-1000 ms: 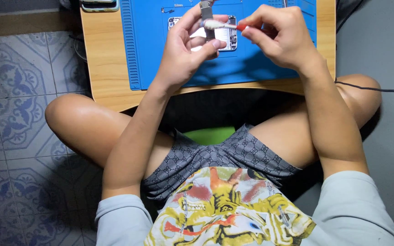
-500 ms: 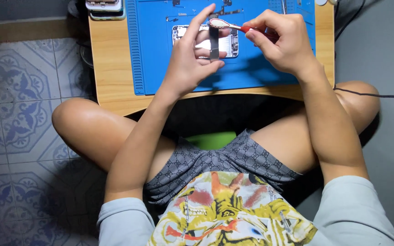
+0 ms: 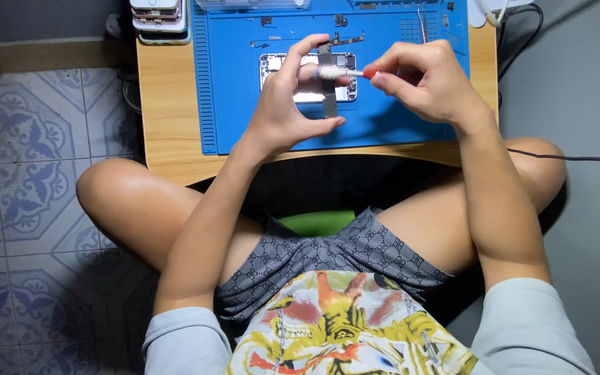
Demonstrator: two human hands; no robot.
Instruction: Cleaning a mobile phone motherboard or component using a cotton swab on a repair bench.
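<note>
Lowered since before: hands (image 3: 355, 90), half-hiding opened phone (image 3: 308, 76); screwdriver (image 3: 345, 72) tip unseen.

- Work mat (image 3: 244, 97): blue, matt, rubbery look, ribbed along the left edge.
- Table (image 3: 168, 125): pale wood grain, smooth finish.
- Opened phone housing (image 3: 310, 94): glossy metal is seen.
- Floor tiles (image 3: 22, 160): patterned, slightly glossy.
- Shorts (image 3: 355, 253): printed cloth, matt.

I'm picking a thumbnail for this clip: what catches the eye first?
The bright blue work mat on the low wooden table, top centre. On it lies an opened phone, where the left hand pinches a small grey part and the right hand holds a red-tipped screwdriver.
</note>
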